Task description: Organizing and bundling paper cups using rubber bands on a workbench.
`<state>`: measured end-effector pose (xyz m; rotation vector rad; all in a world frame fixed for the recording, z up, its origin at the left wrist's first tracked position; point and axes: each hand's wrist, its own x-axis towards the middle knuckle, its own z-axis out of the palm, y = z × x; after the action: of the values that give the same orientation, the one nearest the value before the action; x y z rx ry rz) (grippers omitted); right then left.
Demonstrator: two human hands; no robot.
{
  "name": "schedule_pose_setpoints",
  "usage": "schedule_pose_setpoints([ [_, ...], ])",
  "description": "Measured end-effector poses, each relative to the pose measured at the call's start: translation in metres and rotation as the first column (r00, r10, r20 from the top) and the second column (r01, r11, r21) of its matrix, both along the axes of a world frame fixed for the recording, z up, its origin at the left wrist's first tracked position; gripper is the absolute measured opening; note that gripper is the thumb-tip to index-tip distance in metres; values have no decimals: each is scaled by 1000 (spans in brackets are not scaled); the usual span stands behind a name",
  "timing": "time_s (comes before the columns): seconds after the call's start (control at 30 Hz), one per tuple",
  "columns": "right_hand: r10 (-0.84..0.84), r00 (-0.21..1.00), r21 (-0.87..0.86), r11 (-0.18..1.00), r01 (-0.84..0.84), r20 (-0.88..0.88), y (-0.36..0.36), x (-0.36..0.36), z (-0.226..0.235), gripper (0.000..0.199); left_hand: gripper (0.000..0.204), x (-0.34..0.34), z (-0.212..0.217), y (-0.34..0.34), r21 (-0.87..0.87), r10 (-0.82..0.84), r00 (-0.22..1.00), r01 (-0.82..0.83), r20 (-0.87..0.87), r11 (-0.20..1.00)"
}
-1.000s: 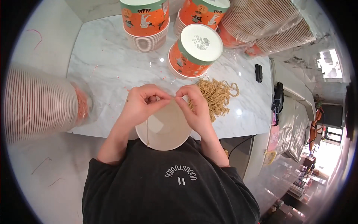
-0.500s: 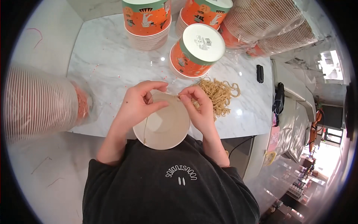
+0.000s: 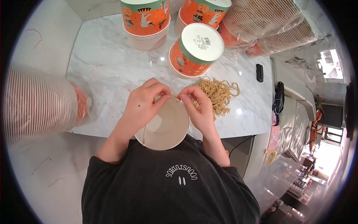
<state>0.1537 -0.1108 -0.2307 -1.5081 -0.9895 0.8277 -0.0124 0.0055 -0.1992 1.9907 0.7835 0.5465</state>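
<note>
A paper tub [image 3: 160, 130] with a plain whitish inside leans against my front at the table edge, its mouth tilted up toward me. Across its far rim, my left hand [image 3: 144, 102] pinches a thin tan cord [image 3: 174, 96] between thumb and fingertips. My right hand [image 3: 198, 108] is closed on the cord at the same rim, thumb against forefinger. One stretch of the cord hangs down the tub's left inner side, with a small knot near the lower rim. Just beyond my right hand lies a loose heap of tan cords [image 3: 220, 95].
Orange and green tubs stand upside down at the back: a left stack [image 3: 147, 22], another [image 3: 204, 13], and a nearer one [image 3: 196, 52]. Plastic-wrapped tub stacks lie at left [image 3: 41, 104] and back right [image 3: 264, 22]. A small black object [image 3: 260, 73] rests on the marbled table [image 3: 108, 48].
My left hand has moved right and away from me to the far rim, and its open fingers have closed on the cord beside my right hand.
</note>
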Motion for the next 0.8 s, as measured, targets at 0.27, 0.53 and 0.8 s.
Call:
schedule_pose_setpoints([
  [0.27, 75, 974, -26, 997, -71, 215, -2, 6, -1, 8, 10, -7, 1, 1, -106, -41, 998, 45, 42, 993],
  [0.53, 40, 978, -3, 999, -41, 205, -5, 6, -4, 7, 8, -8, -7, -4, -242, 12, 991, 22, 137, 970],
  [0.8, 36, 967, -7, 999, -36, 251, -7, 7, -1, 10, 5, -6, 0, -10, -304, 9, 986, 42, 166, 952],
])
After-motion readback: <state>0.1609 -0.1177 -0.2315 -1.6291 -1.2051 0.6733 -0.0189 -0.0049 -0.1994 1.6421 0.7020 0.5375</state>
